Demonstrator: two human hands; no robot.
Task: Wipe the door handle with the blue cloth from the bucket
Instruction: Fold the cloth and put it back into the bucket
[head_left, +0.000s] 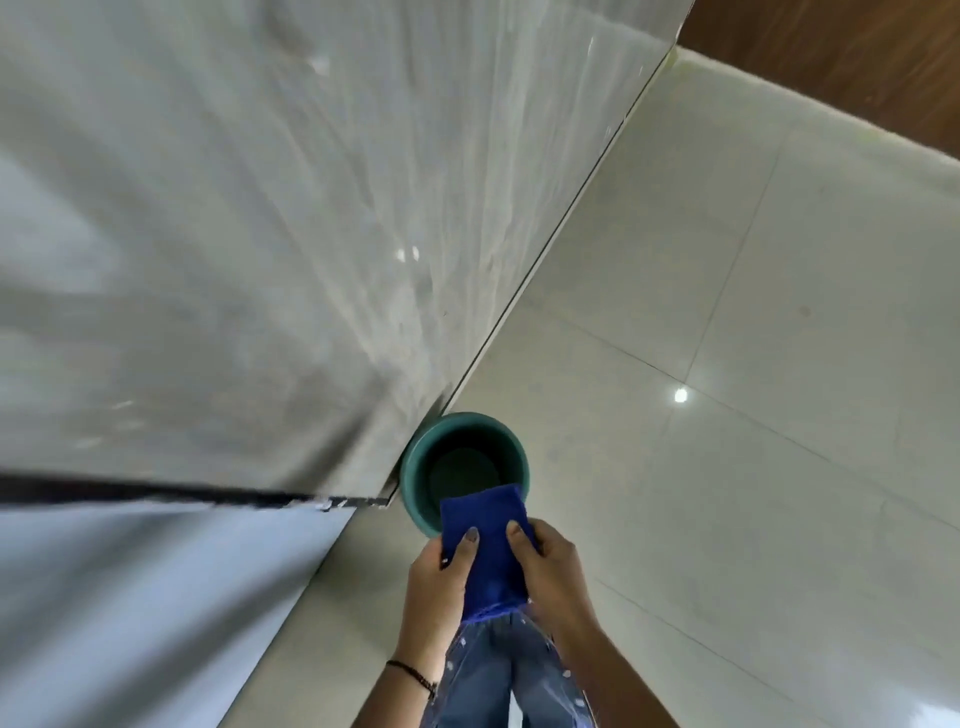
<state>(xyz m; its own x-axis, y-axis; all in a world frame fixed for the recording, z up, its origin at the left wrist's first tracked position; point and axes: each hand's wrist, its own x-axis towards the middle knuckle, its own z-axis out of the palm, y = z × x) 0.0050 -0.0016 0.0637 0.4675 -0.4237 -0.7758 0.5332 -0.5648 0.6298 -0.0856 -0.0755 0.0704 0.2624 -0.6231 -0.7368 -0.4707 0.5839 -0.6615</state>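
Note:
I hold a folded blue cloth (488, 551) in both hands just above the near rim of a green bucket (415, 467) that stands on the floor. My left hand (439, 582) grips the cloth's left edge with the thumb on top. My right hand (553, 569) grips its right edge the same way. The bucket's inside looks dark and holds nothing I can make out. No door handle is in view.
A glossy grey wall panel (260, 234) fills the left and ends at a corner right beside the bucket. Pale floor tiles (727, 364) spread to the right. A brown wooden surface (857, 62) sits at the top right. My jeans-clad legs (509, 675) are below the hands.

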